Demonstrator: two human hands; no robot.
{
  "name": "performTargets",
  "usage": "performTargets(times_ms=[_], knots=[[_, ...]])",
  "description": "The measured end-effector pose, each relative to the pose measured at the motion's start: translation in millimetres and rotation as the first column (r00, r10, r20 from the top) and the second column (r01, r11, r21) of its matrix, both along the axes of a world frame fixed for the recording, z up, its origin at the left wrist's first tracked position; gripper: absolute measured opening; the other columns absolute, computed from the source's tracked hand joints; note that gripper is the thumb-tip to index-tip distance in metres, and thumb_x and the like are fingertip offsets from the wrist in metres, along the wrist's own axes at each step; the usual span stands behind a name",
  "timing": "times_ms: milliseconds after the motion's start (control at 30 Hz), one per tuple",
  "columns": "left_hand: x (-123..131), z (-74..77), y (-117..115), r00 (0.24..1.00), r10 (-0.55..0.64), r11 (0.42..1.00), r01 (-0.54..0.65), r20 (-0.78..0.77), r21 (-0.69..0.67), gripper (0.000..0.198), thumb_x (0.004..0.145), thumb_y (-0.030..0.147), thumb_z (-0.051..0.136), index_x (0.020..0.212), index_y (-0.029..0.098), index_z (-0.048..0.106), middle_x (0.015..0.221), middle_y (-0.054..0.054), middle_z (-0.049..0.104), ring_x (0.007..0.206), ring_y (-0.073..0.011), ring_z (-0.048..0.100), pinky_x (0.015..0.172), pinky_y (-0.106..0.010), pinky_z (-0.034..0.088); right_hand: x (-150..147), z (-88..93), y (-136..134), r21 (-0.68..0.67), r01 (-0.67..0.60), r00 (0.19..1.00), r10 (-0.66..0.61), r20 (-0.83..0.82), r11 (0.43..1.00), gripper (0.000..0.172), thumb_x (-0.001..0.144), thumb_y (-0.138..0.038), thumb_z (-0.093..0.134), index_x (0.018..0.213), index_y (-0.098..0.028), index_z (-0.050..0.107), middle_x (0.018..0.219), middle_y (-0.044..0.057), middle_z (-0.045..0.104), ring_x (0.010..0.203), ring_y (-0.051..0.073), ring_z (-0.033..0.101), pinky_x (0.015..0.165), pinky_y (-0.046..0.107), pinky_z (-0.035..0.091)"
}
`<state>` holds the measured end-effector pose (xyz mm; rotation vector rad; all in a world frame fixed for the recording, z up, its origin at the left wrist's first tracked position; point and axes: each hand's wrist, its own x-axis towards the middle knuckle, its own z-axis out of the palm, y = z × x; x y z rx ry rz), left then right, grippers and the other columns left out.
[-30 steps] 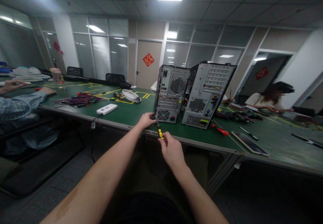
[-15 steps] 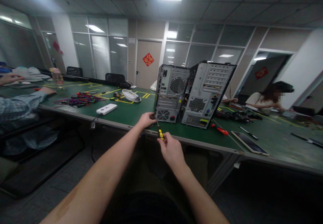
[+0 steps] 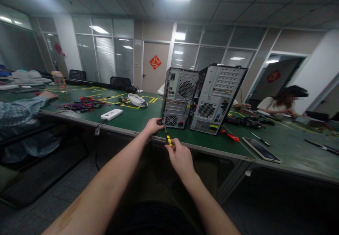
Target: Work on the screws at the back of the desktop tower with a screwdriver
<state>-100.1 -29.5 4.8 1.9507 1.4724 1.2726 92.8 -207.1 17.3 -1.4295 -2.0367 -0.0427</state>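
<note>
Near edge of the worktop (image 3: pixel 134 124): yellow-and-black screwdriver (image 3: pixel 168 140), just before the lower left corner of the left computer tower (image 3: pixel 180 95).
Screwdriver axis: near to far, shaft at far end, leaning slightly left; tip contact can't be made out.
Right hand (image 3: pixel 181 157): nearest the screwdriver; fingers pinching the handle's near end.
Left hand (image 3: pixel 154 126): far and left of the handle, by that tower corner; fingers bunched, can't tell whether pinching anything.
Right computer tower (image 3: pixel 218 99): upright, just beside the left one, back panel also facing near.
Room: thin margin between left tower and near edge; worktop runs left to white device (image 3: pixel 111 114).
Right side: red-handled tool (image 3: pixel 230 136), then phone (image 3: pixel 262 149).
</note>
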Motion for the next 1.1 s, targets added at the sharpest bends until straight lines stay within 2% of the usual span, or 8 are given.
performTargets(times_ms=[67, 133, 333, 400, 567, 733, 867, 1100], knots=[[-0.3, -0.5, 0.7, 1.000, 0.006, 1.000, -0.006, -0.002, -0.001, 0.047, 0.073, 0.024, 0.082, 0.119, 0.018, 0.074, 0.117, -0.007, 0.077, 0.106, -0.0219, 0.074, 0.097, -0.028, 0.056, -0.1, 0.7, 0.0, -0.024, 0.012, 1.000, -0.012, -0.004, 1.000, 0.015, 0.100, -0.032, 0.058, 0.110, -0.022, 0.063, 0.078, 0.002, 0.073, 0.069, 0.019, 0.070, 0.062, 0.026, 0.041], [-0.9, -2.1, 2.6, 1.000, 0.003, 1.000, -0.003, 0.004, 0.004, 0.049, 0.072, 0.024, 0.082, 0.120, 0.018, 0.074, 0.118, -0.008, 0.077, 0.107, -0.0224, 0.074, 0.097, -0.029, 0.056, 0.3, 1.4, -0.7, -0.011, -0.015, 1.000, 0.015, -0.021, 1.000, 0.017, 0.100, -0.027, 0.058, 0.115, -0.021, 0.064, 0.083, 0.003, 0.075, 0.072, 0.020, 0.071, 0.065, 0.026, 0.044], [-0.7, -4.3, 5.5, 1.000, 0.003, 1.000, -0.002, 0.026, -0.020, 0.049, 0.072, 0.022, 0.082, 0.121, 0.019, 0.073, 0.121, -0.007, 0.076, 0.110, -0.0219, 0.073, 0.098, -0.028, 0.056, 0.1, -1.5, -0.5, 0.107, -0.168, 0.978, 0.180, -0.108, 0.980, 0.031, 0.098, -0.016, 0.052, 0.125, -0.019, 0.066, 0.120, 0.010, 0.074, 0.106, 0.021, 0.071, 0.092, 0.030, 0.050], [0.2, -2.6, 3.5, 1.000, 0.009, 1.000, -0.009, 0.022, -0.021, 0.049, 0.072, 0.022, 0.081, 0.121, 0.018, 0.073, 0.121, -0.007, 0.076, 0.110, -0.0217, 0.073, 0.097, -0.028, 0.056, -0.8, -2.6, 0.4, 0.091, -0.157, 0.981, 0.167, -0.103, 0.983, 0.030, 0.098, -0.018, 0.051, 0.124, -0.019, 0.066, 0.117, 0.010, 0.075, 0.103, 0.021, 0.072, 0.089, 0.030, 0.051], [1.6, 0.7, -0.6, 1.000, -0.001, 1.000, 0.002, 0.027, -0.016, 0.046, 0.072, 0.020, 0.081, 0.118, 0.019, 0.075, 0.117, -0.006, 0.077, 0.107, -0.0212, 0.074, 0.095, -0.027, 0.057, -1.2, -2.9, 1.3, -0.004, -0.077, 0.993, 0.076, -0.090, 0.997, 0.018, 0.100, -0.028, 0.057, 0.113, -0.021, 0.066, 0.087, 0.004, 0.077, 0.077, 0.020, 0.073, 0.070, 0.026, 0.047], [1.0, -1.4, 1.7, 0.999, -0.005, 1.000, 0.006, 0.035, -0.010, 0.049, 0.072, 0.019, 0.080, 0.121, 0.017, 0.073, 0.119, -0.008, 0.076, 0.108, -0.0219, 0.073, 0.097, -0.029, 0.056, 0.7, -1.8, -1.1, 0.079, -0.107, 0.993, 0.111, -0.050, 0.991, 0.024, 0.098, -0.021, 0.056, 0.120, -0.021, 0.067, 0.104, 0.007, 0.075, 0.093, 0.021, 0.071, 0.081, 0.027, 0.049], [0.4, -2.2, 3.0, 0.999, -0.011, 1.000, 0.011, 0.034, -0.013, 0.050, 0.072, 0.019, 0.081, 0.121, 0.018, 0.073, 0.119, -0.008, 0.076, 0.110, -0.0222, 0.073, 0.098, -0.029, 0.055, 1.7, 0.4, -3.0, 0.102, -0.069, 0.997, 0.072, -0.024, 0.992, 0.030, 0.098, -0.020, 0.055, 0.126, -0.022, 0.067, 0.108, 0.008, 0.073, 0.095, 0.020, 0.069, 0.082, 0.028, 0.050], [0.5, -1.2, 2.5, 1.000, 0.007, 1.000, -0.006, 0.014, -0.015, 0.049, 0.073, 0.020, 0.081, 0.121, 0.018, 0.074, 0.117, -0.007, 0.077, 0.107, -0.0214, 0.074, 0.096, -0.028, 0.056, -0.6, 1.2, -0.3, -0.011, -0.014, 0.999, 0.014, -0.031, 1.000, 0.018, 0.101, -0.032, 0.057, 0.114, -0.021, 0.064, 0.085, 0.003, 0.075, 0.075, 0.020, 0.071, 0.067, 0.026, 0.043]])
